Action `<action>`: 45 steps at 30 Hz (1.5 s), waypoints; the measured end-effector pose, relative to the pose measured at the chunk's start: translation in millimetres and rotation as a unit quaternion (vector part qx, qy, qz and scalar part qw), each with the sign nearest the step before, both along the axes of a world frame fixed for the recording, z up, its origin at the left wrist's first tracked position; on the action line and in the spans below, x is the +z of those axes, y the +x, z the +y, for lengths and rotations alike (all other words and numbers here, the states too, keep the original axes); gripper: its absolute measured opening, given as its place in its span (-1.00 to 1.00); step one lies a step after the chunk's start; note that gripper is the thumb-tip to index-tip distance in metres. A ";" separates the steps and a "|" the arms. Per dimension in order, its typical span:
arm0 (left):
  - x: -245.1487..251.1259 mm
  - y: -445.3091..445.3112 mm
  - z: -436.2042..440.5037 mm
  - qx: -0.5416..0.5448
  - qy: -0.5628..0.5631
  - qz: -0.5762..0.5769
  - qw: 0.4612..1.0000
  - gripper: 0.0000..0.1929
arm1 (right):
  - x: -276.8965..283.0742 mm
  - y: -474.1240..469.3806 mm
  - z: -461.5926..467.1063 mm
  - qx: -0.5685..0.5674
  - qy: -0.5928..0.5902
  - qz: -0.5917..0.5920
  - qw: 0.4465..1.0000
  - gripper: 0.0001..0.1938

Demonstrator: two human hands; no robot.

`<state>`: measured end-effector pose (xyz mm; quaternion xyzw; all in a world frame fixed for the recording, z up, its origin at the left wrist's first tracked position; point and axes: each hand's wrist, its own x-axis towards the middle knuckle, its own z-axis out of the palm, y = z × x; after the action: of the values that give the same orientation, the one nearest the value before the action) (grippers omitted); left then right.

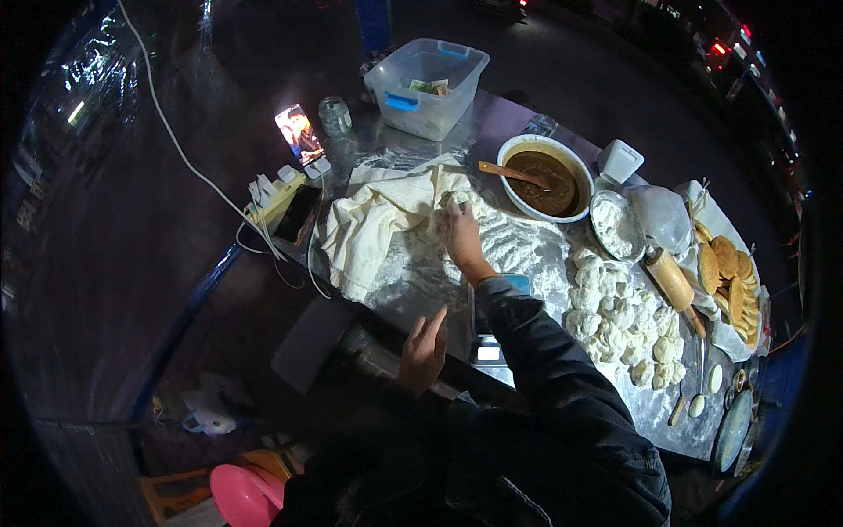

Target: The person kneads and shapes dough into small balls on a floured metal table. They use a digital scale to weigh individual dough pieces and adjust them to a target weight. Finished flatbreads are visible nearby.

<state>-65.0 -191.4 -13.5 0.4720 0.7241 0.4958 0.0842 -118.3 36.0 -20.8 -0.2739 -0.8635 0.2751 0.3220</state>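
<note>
My right hand point(461, 230) reaches over the floured metal table, its fingers at the right end of a crumpled cream cloth point(382, 211); whether they grip cloth or dough is hidden. My left hand point(423, 349) is nearer to me at the table's front edge, fingers apart, holding nothing. Under my right forearm lies a kitchen scale point(488, 353), partly covered. Many floured dough pieces point(619, 309) are heaped to the right. Beyond them stand a metal bowl of flour point(616, 224) and a white basin of brown paste point(537, 178) with a wooden spatula point(514, 174) in it.
A rolling pin point(670, 280) lies beside a cloth-lined tray of baked flatbreads point(728, 263). At the back are a clear plastic bin point(428, 85), a glass jar point(335, 117) and a lit phone point(299, 134). Cables run from a power strip point(270, 197) at the left edge.
</note>
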 end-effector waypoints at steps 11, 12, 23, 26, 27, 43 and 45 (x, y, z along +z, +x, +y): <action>-0.5 12.8 1.1 -0.026 -0.089 -0.110 0.990 -0.71 | -21.9 28.5 8.3 0.125 0.010 -0.257 0.958 -0.51; 2.0 15.8 2.8 -0.022 -0.085 -0.088 0.992 -0.73 | -14.3 38.1 13.2 0.101 -0.060 -0.213 0.970 -0.42; 2.6 50.0 12.2 -0.077 -0.068 -0.075 0.992 -0.76 | -5.9 273.2 105.4 -0.210 0.161 -0.324 0.908 -0.68; 3.5 56.5 12.9 -0.076 -0.070 -0.081 0.991 -0.78 | -1.3 290.8 110.7 -0.174 0.162 -0.131 0.962 -0.83; 2.6 58.6 13.1 -0.073 -0.078 -0.088 0.990 -0.78 | 1.6 295.5 110.3 -0.167 0.206 -0.065 0.962 -0.81; -26.0 47.4 13.0 0.029 -0.007 -0.465 0.885 -0.67 | 35.1 198.6 -47.0 0.088 -0.025 -0.128 0.988 -0.60; -22.4 45.1 11.2 0.039 0.047 -0.498 0.865 -0.65 | 30.0 198.8 -51.6 0.096 0.036 -0.204 0.974 -0.51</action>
<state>-19.9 -180.1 -35.8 0.1371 0.5790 0.7014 0.3924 80.5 -15.6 9.3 -0.2288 -0.9425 0.2115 0.1207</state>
